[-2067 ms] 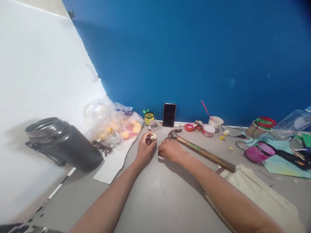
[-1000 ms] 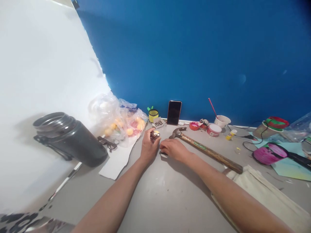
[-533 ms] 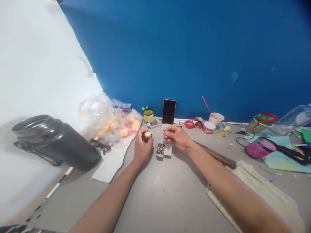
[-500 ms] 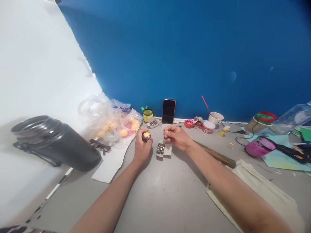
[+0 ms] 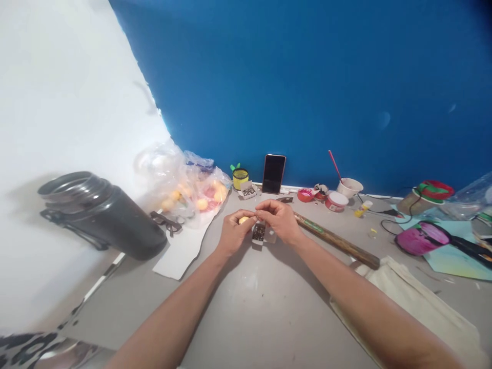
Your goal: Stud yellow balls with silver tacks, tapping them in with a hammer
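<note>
My left hand (image 5: 234, 231) is closed around a small yellow ball (image 5: 243, 220); most of the ball is hidden by the fingers. My right hand (image 5: 280, 220) meets it from the right, thumb and fingertips pinched at the ball's edge. Whatever those fingertips hold is too small to make out. Just below the hands sits an open small box (image 5: 258, 234) filled with shiny metal tacks, its pale flap partly under my right hand. A second box of tacks (image 5: 248, 191) lies open farther back.
A hammer (image 5: 338, 242) lies right of my right hand, beside a cream cloth (image 5: 407, 302). A phone (image 5: 274, 174) leans on the blue wall. Left stand a dark flask (image 5: 111, 220) and a plastic bag of yellow balls (image 5: 184, 189). Paint pots (image 5: 336, 201) and a cup (image 5: 350, 187) line the back.
My right hand has come left and down to the ball, so both hands now meet above the box. The ball is more covered than before. The view has shifted slightly.
</note>
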Demonstrator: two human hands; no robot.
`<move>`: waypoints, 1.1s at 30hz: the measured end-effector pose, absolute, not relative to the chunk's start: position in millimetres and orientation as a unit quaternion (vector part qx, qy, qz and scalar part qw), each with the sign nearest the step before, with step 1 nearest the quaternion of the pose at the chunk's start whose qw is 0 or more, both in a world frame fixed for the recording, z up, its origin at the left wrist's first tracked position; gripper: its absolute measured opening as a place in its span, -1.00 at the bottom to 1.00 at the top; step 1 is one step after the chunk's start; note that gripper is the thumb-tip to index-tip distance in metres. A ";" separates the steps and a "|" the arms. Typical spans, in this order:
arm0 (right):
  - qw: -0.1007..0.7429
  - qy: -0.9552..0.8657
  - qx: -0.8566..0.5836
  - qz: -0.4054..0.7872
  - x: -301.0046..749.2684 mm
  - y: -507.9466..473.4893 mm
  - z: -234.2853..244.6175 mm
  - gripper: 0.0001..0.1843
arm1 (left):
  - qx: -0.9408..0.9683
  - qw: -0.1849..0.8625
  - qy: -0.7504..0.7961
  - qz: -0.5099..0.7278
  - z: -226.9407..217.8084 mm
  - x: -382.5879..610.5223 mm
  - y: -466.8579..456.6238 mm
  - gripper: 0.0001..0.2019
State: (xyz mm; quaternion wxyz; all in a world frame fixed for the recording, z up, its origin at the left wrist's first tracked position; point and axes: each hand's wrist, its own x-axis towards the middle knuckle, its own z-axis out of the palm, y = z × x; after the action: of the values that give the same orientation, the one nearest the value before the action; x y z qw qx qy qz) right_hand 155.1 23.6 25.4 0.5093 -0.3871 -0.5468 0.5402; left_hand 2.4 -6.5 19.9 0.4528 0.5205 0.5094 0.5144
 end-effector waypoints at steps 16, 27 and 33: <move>0.428 -0.637 -0.404 0.497 163.2 23.0 31.3 -0.77 | 0.521 0.424 0.538 0.509 22.7 1.0 -7.3 -0.83; 0.441 -0.548 -0.412 0.579 169.4 35.4 21.7 -0.73 | 0.470 0.485 0.500 0.542 12.6 -3.0 -2.4 -0.45; 0.432 -0.520 -0.371 0.637 174.2 35.7 23.3 -0.63 | 0.481 0.497 0.482 0.538 20.5 -1.9 -6.0 -0.53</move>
State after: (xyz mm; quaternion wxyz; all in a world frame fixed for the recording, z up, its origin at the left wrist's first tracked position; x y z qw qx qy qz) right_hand 174.2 35.7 23.3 0.4317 -0.3711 -0.5197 0.6371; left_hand -1.9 -6.0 20.5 0.4973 0.4808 0.4816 0.5382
